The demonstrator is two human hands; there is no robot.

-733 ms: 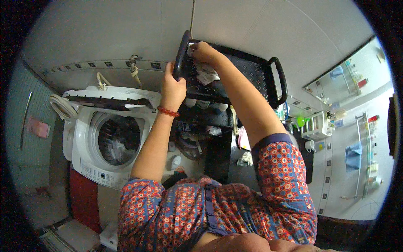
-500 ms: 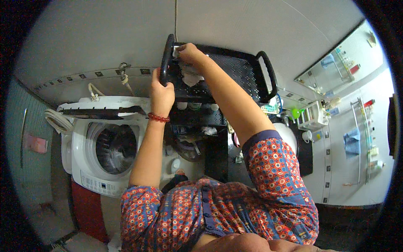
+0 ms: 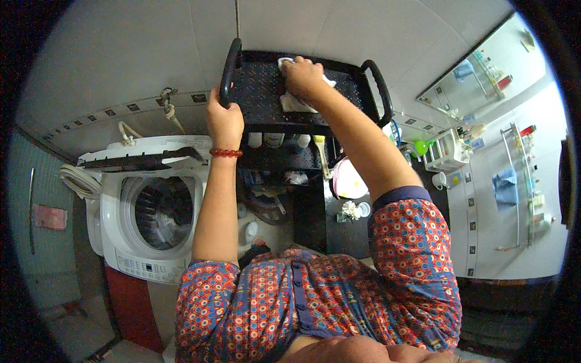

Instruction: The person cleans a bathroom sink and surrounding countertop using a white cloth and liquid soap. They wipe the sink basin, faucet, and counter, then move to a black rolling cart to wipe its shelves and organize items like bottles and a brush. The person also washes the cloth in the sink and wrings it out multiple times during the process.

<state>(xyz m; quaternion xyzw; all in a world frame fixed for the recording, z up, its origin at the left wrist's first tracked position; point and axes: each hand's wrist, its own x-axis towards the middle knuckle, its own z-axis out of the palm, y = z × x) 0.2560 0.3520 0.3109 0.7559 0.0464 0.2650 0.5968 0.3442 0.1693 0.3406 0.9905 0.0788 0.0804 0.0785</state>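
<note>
A black cart with a perforated top tray (image 3: 257,85) stands against the wall ahead of me. My left hand (image 3: 224,118) is closed round the lower end of the cart's left handle (image 3: 229,66). A beaded red bracelet is on that wrist. On the tray, my right hand (image 3: 304,78) presses a white cloth (image 3: 298,104) against the surface, fingers bent over it. Parts of the cloth stick out around the hand. The cart's right handle (image 3: 378,91) is untouched.
Bottles (image 3: 274,140) and a brush (image 3: 321,151) are on the cart's lower shelf. To the left is a washing machine (image 3: 160,215), lid raised. A pink round item (image 3: 350,180) lies on the dark counter (image 3: 345,233) at right, near a white rack (image 3: 446,151).
My right hand has slid the cloth rightward along the tray, away from the left handle. My left hand stays on that handle. The view has shifted slightly.
</note>
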